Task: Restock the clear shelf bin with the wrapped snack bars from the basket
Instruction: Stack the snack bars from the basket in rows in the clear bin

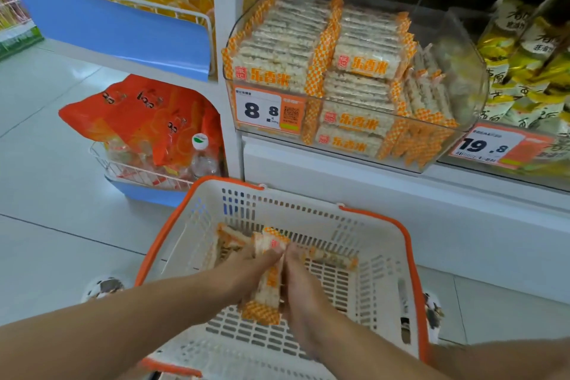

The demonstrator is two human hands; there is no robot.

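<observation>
A white basket with an orange rim (413,259) stands on the floor below the shelf. Inside it, my left hand (246,268) and my right hand (300,281) together grip a stack of wrapped snack bars (268,287) with orange chequered ends, held between the palms. A few more loose bars (228,241) lie at the basket's far side. Above, the clear shelf bin (462,49) holds stacked rows of the same bars (290,37), with open room at its right end.
An 8.8 price tag (259,109) sticks to the bin's front. Yellow packets (524,65) fill the bin to the right. At the left, a wire basket (129,168) holds red bags and a bottle. A blue-fronted bin (108,25) with yellow sweets sits above it.
</observation>
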